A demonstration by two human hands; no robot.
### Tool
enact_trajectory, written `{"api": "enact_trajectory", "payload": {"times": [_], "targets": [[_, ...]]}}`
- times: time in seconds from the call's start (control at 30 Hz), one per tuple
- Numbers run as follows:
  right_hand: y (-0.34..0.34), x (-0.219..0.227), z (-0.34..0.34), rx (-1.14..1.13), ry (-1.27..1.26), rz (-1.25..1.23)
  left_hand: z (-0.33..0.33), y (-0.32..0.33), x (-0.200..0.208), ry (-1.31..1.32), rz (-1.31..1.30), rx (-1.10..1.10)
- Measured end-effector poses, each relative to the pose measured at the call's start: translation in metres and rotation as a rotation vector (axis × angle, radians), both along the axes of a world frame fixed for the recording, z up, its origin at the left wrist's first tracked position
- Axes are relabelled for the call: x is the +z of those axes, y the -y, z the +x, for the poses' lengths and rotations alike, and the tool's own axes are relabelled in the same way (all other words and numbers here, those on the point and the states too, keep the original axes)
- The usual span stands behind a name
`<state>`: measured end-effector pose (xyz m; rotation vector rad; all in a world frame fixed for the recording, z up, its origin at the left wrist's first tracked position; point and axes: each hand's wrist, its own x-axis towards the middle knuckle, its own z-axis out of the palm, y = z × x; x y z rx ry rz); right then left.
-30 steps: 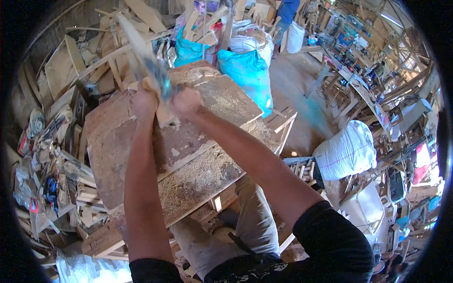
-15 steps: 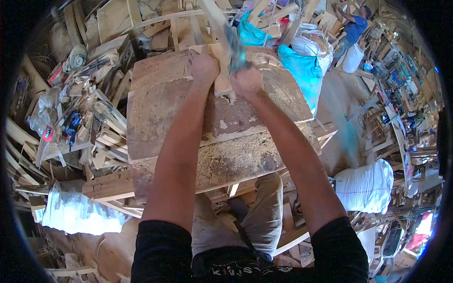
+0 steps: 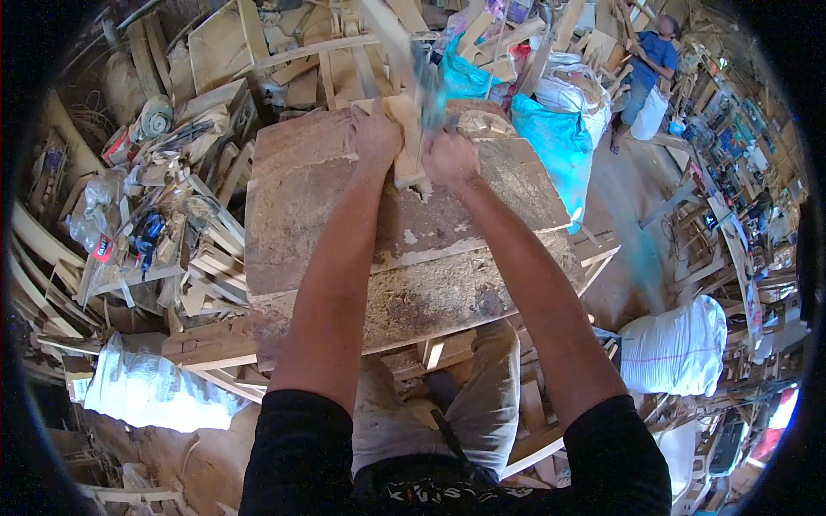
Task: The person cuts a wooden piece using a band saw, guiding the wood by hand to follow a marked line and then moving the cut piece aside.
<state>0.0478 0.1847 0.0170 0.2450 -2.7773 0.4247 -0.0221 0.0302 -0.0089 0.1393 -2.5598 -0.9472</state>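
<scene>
A pale wooden block (image 3: 408, 163) lies on the worn, dusty wooden work table (image 3: 310, 215), its long side pointing away from me. My left hand (image 3: 377, 138) grips its left edge, fingers curled at the far part. On the opposite edge my right hand (image 3: 451, 156) is closed, its knuckles up and its far fingers partly hidden. Between the hands, a slanted wooden post (image 3: 387, 30) with a blurred teal-grey part (image 3: 430, 90) comes down from the top and covers some of the block. What that part is cannot be made out.
Scrap wood (image 3: 211, 258) is heaped left of the table, with a plastic bottle (image 3: 99, 245) and a blue-black power tool (image 3: 148, 236). Turquoise sacks (image 3: 551, 146) stand at the far right; a white sack (image 3: 675, 344) is nearer. Another person (image 3: 650, 64) is at the back right.
The table and surroundings sit slightly lower and further right in view. Both hands keep hold of the block beside the post. The person at the back shows more fully.
</scene>
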Motion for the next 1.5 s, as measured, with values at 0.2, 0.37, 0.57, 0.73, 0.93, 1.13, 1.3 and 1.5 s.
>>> {"api": "enact_trajectory", "payload": {"times": [0.2,0.37,0.57,0.73,0.93,1.13,1.3,1.5], "targets": [[-0.01,-0.002,-0.004,-0.001,0.041,-0.047,-0.003,-0.005,0.007,0.05,-0.052,-0.026],[-0.018,-0.003,-0.006,0.025,-0.03,-0.134,-0.005,0.008,0.011,0.088,-0.146,-0.042],[-0.112,-0.021,-0.041,0.145,0.075,0.052,-0.005,0.056,0.014,0.041,-0.621,-0.282],[-0.184,-0.028,0.031,0.24,-0.071,0.0,0.067,0.093,0.04,0.016,-0.831,-0.38],[-0.202,-0.008,0.123,0.007,-0.201,-0.167,0.142,0.208,0.062,0.06,-0.922,-0.494],[-0.069,0.006,0.23,0.369,-0.329,-0.396,0.223,0.19,0.049,0.006,-0.482,-0.498],[0.052,-0.001,0.212,0.58,-0.283,-0.462,0.258,0.162,0.034,-0.165,-0.347,-0.415],[0.115,-0.005,0.121,0.384,-0.06,-0.223,0.248,0.175,0.007,-0.248,-0.371,-0.374]]}}
